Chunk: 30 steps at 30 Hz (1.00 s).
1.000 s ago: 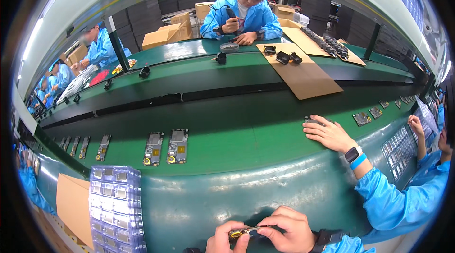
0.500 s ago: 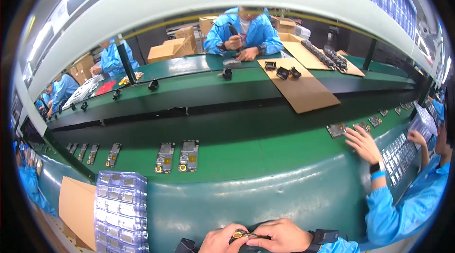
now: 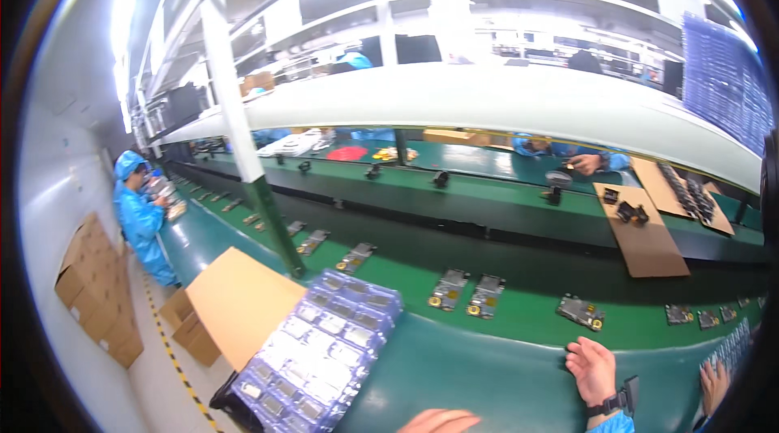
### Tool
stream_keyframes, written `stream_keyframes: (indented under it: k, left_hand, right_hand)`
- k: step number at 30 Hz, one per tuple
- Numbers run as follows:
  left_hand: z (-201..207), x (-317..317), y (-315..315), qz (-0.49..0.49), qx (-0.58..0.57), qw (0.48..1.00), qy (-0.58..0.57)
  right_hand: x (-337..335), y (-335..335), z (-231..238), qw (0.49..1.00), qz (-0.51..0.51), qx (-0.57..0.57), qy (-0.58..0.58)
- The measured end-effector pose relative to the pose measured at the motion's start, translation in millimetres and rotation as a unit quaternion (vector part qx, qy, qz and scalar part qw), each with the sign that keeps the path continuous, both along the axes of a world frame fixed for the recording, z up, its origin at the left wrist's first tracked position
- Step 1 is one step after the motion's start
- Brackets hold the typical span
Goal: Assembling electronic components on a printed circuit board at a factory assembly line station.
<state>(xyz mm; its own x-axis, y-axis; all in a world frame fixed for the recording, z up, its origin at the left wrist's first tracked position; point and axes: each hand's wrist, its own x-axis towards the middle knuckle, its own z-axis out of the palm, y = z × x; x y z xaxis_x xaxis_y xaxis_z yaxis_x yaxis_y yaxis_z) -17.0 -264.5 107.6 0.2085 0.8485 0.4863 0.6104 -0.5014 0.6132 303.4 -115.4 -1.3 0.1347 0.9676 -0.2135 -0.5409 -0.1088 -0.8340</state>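
My right hand (image 3: 592,372), with a black band at the wrist, is raised over the near edge of the green belt (image 3: 527,331). Its fingers are loosely curled and apart, with nothing visible in them. Just beyond its fingertips a circuit board (image 3: 581,311) with a yellow ring lies slanted on the belt. Two similar boards, a left one (image 3: 448,289) and a right one (image 3: 487,296), lie side by side to its left. My left hand (image 3: 442,422) shows only in part at the lower edge, its fingers stretched out over the green tabletop (image 3: 462,372), apparently holding nothing.
Stacked clear plastic trays (image 3: 324,344) of small parts stand at the left beside a cardboard sheet (image 3: 243,295). A co-worker's hand (image 3: 714,388) rests at the right. Another cardboard piece (image 3: 649,246) carries black parts across the belt. A metal post (image 3: 272,226) rises beyond the trays.
My view has swung left. Both hands have let go of the board they held together and moved apart. A slanted board now lies on the belt before my right hand.
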Motion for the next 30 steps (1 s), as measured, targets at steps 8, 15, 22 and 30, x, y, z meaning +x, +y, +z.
stream_keyframes:
  k: [8, 15, 22, 30]
  left_hand:
    - [2, -154, -14, 0.342, -0.100, 0.894, 0.270]
    - [-23, -172, 31, 0.334, -0.145, 0.898, 0.247]
    - [9, -112, 10, 0.236, -0.153, 0.957, -0.064]
    - [-62, 56, 49, -0.130, -0.306, 0.866, -0.375]
  right_hand:
    - [-29, -9, -7, 0.973, 0.025, 0.081, -0.216]
    - [-44, -34, -2, 0.921, 0.042, 0.160, -0.353]
    - [-72, -92, 51, 0.807, 0.046, 0.299, -0.507]
    - [-85, -108, 61, 0.736, 0.031, 0.448, -0.506]
